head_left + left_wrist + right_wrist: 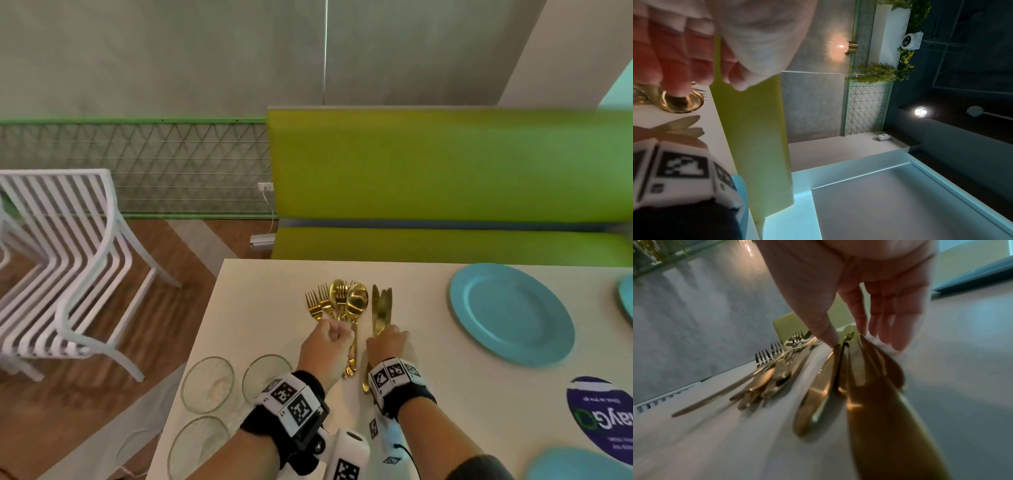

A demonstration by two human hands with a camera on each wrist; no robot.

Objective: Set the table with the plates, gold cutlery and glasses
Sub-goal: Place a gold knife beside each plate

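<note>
Early: plate (510, 311) laid; cutlery (346, 305) heaped left of it, glasses (207, 383) unplaced. Left hand (327, 342) gripping cutlery; right hand (388, 342) fingers (861, 316) pinching knives (381, 308).

Blue table sticker (603, 418), upside-down partial letters "ayG"

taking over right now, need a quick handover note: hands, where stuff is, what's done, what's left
Left hand: curled over the gold forks and spoons; whether it grips any is unclear.
Right hand: pinches the gold knives between thumb and fingers.
Things: cutlery piled near the far edge of the table; three glasses grouped at its near left corner; blue plates spread to the right.
Done: plates appear laid out.
Left: put cutlery and a glass at each plate.
</note>
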